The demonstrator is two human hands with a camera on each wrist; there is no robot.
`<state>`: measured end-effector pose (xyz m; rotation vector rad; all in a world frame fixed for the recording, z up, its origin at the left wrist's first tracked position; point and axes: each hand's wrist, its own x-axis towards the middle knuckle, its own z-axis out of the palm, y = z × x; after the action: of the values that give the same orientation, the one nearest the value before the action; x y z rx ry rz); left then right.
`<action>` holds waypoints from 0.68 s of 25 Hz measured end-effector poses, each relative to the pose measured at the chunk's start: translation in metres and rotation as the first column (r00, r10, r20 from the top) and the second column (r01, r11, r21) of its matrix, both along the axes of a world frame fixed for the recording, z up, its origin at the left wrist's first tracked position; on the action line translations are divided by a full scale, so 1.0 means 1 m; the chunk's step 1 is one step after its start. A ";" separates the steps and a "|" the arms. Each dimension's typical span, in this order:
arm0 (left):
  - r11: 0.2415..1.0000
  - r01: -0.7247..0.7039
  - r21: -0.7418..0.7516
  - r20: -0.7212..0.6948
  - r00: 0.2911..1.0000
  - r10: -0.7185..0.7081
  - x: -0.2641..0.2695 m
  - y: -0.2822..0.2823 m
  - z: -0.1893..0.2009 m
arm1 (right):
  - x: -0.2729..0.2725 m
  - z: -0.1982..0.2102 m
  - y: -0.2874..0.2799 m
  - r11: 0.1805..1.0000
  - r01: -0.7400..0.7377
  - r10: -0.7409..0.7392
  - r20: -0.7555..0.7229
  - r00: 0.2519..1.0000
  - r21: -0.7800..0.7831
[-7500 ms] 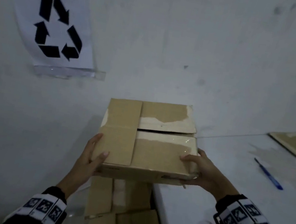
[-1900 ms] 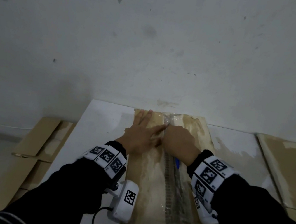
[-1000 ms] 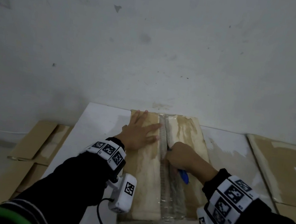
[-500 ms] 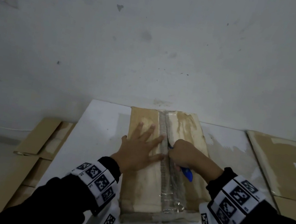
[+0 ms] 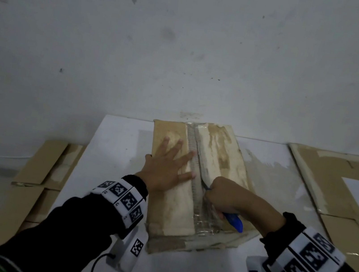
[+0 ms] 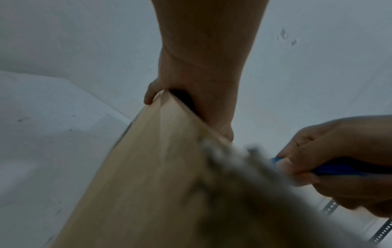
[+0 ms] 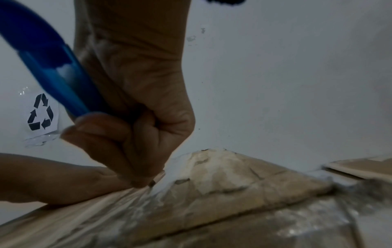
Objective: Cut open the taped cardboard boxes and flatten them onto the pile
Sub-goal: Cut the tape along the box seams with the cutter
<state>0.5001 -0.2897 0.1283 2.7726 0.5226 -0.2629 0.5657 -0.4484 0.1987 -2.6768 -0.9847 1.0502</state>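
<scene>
Head view: flattened cardboard (image 5: 340, 184) right of box (image 5: 218, 151), more (image 5: 37, 165) left.

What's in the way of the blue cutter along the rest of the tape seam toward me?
Nothing visible: the left hand presses flat on the box left of the seam, and the right hand grips the cutter.

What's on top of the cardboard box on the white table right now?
On the cardboard box the left hand presses flat, clear tape runs along the centre seam, and the right hand grips a blue cutter. The blade tip is hidden by the fingers.
</scene>
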 end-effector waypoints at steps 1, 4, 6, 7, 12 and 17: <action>1.000 0.000 -0.008 0.006 1.000 0.000 -0.001 0.000 0.001 | -0.004 0.000 -0.003 1.000 -0.004 0.004 0.011 1.000 -0.012; 0.999 0.001 -0.050 0.092 0.996 0.004 -0.003 0.001 0.000 | -0.016 -0.006 -0.009 1.000 0.007 -0.007 0.065 0.998 -0.013; 0.999 0.024 -0.033 0.152 0.988 -0.018 -0.009 0.000 0.001 | -0.022 -0.010 -0.009 0.999 0.040 -0.040 0.052 0.998 0.006; 0.999 0.042 -0.013 0.149 0.988 -0.040 -0.015 -0.004 0.003 | -0.023 -0.011 -0.009 0.998 0.061 -0.062 0.036 0.997 0.019; 0.998 0.020 0.064 0.017 1.000 -0.021 -0.059 -0.061 -0.009 | -0.024 -0.007 -0.009 0.995 0.080 -0.078 -0.026 0.997 0.063; 0.982 -0.091 0.164 0.297 0.954 0.039 -0.066 -0.074 -0.025 | -0.028 -0.004 -0.027 0.993 0.072 -0.070 -0.020 0.997 0.099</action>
<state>0.4340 -0.3639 0.1033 2.8834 0.5824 0.2189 0.5374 -0.4751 0.1942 -2.5981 -0.9069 0.9816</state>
